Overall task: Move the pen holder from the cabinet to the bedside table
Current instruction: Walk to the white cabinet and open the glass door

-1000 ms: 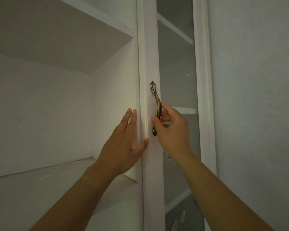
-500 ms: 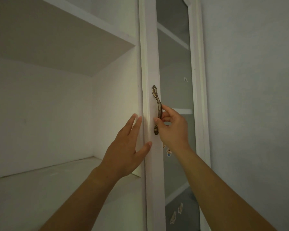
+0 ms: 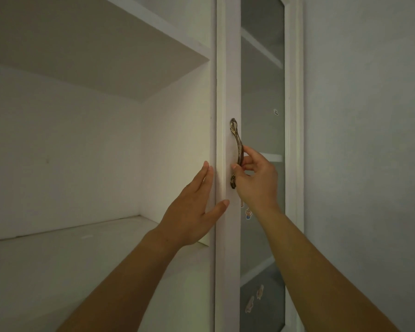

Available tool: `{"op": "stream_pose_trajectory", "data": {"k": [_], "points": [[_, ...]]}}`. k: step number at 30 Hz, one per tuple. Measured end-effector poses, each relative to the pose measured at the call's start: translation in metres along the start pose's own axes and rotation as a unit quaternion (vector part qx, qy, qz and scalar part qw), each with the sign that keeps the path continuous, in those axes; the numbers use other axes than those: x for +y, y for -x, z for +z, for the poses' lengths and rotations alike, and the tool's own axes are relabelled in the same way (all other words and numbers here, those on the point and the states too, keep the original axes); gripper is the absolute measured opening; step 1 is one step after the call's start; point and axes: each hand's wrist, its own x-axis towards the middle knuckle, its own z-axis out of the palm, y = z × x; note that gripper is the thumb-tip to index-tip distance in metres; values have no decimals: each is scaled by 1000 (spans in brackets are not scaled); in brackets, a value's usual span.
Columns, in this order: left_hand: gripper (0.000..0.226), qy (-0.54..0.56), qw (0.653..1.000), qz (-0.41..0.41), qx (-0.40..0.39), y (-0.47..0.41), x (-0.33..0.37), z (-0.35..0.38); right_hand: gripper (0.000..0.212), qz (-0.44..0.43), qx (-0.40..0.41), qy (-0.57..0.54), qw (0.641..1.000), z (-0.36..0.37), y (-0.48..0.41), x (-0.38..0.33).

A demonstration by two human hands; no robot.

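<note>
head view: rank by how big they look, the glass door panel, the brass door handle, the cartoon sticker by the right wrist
1. glass door panel, by far the largest.
2. brass door handle.
3. cartoon sticker, smallest.
The right hand covers part of the handle, yet it clearly outsizes the sticker.

The cabinet (image 3: 177, 130) on the left of the frame looks like painted white wood, smooth and matt. Its door frame (image 3: 228, 68) in the middle has the same dull white paint. The door pane (image 3: 261, 104) is smooth glass, a bit cloudy, with small paper-like stickers (image 3: 249, 213). The curvy door handle (image 3: 237, 149) looks like dark brassy metal, a little shiny and bumpy.
</note>
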Motion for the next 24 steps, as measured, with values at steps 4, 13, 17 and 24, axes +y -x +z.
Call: {"op": "stream_pose_trajectory", "data": {"k": [4,13,17,24], "points": [[75,-2,1000,3,3,2,-1,2,41,6,4,-4,1000,1,2,-1],[76,-15,1000,-8,6,5,5,2,41,15,0,-7,1000,-9,4,-4],[76,-20,1000,-11,-9,4,7,2,42,15,-1,-6,1000,-10,3,-3],[81,37,998,-38,-18,3,8,8,41,16,5,-8,1000,-8,4,-4]]}}
